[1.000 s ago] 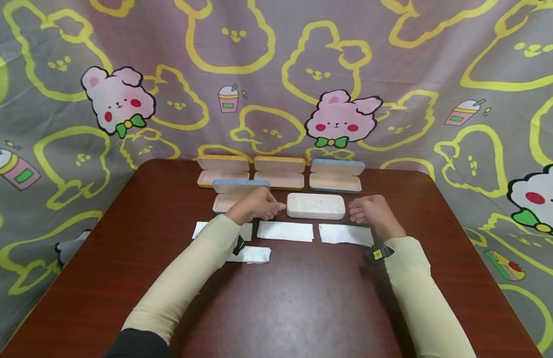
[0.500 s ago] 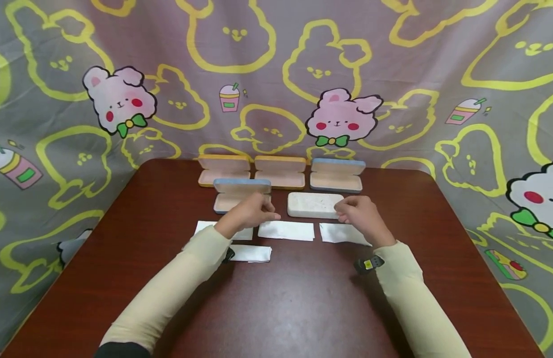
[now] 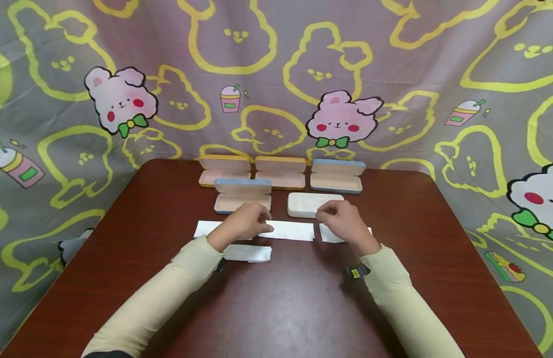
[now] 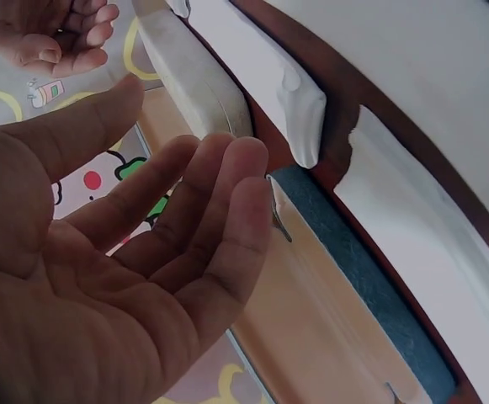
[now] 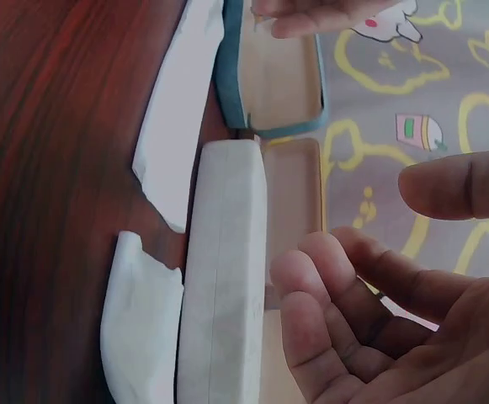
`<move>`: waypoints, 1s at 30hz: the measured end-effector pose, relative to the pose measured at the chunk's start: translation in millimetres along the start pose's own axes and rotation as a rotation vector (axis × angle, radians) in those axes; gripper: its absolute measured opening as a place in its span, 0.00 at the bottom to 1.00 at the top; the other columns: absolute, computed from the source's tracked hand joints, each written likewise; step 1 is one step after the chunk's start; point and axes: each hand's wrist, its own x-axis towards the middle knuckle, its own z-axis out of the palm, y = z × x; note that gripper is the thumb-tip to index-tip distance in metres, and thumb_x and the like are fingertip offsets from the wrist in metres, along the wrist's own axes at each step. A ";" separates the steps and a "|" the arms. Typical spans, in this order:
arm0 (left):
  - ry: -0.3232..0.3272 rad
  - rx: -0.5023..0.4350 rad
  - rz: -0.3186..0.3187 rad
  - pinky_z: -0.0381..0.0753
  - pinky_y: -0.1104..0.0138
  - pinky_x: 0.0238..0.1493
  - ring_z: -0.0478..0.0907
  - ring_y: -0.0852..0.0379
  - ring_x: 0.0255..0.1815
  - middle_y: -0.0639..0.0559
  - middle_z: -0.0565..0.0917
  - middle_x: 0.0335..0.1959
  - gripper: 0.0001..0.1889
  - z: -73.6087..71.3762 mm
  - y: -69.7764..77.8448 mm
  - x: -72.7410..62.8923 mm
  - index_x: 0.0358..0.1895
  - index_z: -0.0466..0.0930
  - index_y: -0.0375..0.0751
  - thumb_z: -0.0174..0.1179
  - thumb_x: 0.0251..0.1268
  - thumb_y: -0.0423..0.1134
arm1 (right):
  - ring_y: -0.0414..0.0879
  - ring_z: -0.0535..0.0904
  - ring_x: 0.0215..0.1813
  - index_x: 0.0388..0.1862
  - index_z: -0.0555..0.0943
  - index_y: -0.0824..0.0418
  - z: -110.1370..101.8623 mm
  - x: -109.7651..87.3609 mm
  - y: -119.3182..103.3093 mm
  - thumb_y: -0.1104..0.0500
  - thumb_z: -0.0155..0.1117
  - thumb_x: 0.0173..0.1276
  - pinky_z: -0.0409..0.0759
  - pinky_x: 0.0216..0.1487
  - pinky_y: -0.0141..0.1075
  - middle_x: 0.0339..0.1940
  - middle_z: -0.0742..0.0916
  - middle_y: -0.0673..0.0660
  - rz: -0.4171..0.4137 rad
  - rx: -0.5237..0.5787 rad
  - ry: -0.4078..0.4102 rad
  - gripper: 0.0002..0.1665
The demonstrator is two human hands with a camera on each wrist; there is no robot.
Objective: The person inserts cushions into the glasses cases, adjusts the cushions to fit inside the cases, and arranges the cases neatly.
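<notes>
My left hand hovers above the folded white cloths, nearest the middle cloth, in front of an open blue glasses case. Its fingers bend loosely around nothing, as the left wrist view shows. A closed white glasses case lies just right of the blue one. My right hand is over the right folded cloth, in front of the white case's right end and partly hiding it. In the right wrist view its relaxed fingers hold nothing, with the thumb apart.
Along the back edge stand two yellow open cases, the left and the middle, and a blue open case. Two more folded cloths, the left cloth and the front cloth, lie on the brown table. A patterned curtain hangs behind.
Both hands have drawn back toward the person from the white case. The right hand has also shifted left across its right end. The cases and cloths lie as before.
</notes>
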 end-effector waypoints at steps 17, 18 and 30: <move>-0.001 0.019 -0.036 0.79 0.57 0.48 0.82 0.53 0.41 0.53 0.86 0.34 0.12 -5.2 -27.3 -38.2 0.46 0.86 0.33 0.71 0.62 0.35 | 0.46 0.81 0.40 0.42 0.88 0.62 37.8 -3.6 -19.0 0.57 0.66 0.64 0.78 0.45 0.44 0.34 0.88 0.50 -0.151 -0.094 -0.059 0.12; 0.000 0.019 -0.039 0.79 0.58 0.48 0.82 0.54 0.41 0.53 0.86 0.34 0.13 -5.8 -28.9 -40.4 0.46 0.86 0.32 0.71 0.62 0.35 | 0.46 0.81 0.39 0.42 0.88 0.63 40.2 -3.8 -20.3 0.57 0.67 0.64 0.79 0.44 0.44 0.34 0.87 0.50 -0.161 -0.093 -0.070 0.12; 0.014 -0.066 -0.125 0.79 0.61 0.40 0.80 0.58 0.36 0.53 0.84 0.31 0.13 -9.8 -50.5 -61.6 0.43 0.87 0.32 0.75 0.55 0.31 | 0.40 0.80 0.30 0.38 0.88 0.65 73.7 -9.4 -36.9 0.63 0.66 0.57 0.80 0.36 0.39 0.26 0.86 0.48 -0.302 -0.156 -0.096 0.10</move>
